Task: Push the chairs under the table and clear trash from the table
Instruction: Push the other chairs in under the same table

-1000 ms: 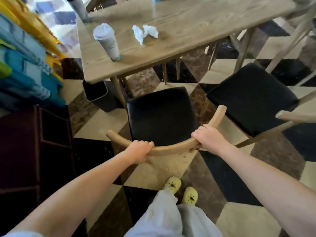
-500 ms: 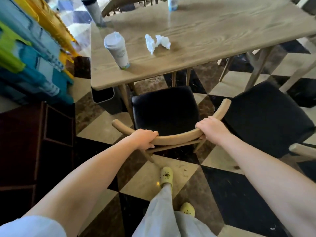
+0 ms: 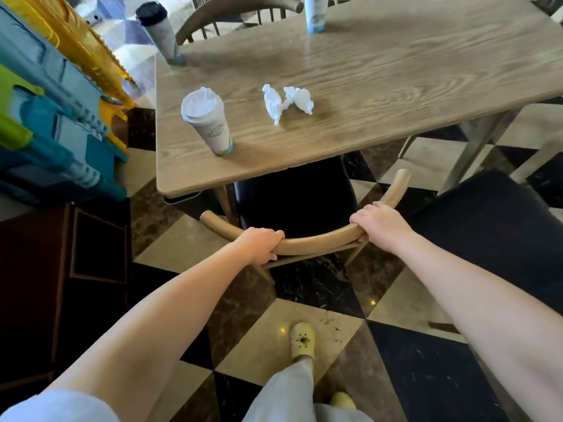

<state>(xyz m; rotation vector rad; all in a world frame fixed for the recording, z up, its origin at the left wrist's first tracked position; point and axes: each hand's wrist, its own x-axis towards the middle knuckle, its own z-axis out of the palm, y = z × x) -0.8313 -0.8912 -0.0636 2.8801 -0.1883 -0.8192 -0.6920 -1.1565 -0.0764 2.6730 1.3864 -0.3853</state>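
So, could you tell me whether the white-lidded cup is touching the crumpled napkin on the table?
Apart. The head view shows bare wood of the table between the white-lidded cup and the crumpled napkin.

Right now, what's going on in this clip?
A person grips a chair's curved backrest with the left hand and right hand. The front of its black seat is under the table. A second chair to the right stands clear of the table. Trash sits on top: a white-lidded cup, crumpled tissue, a dark-lidded cup and another cup.
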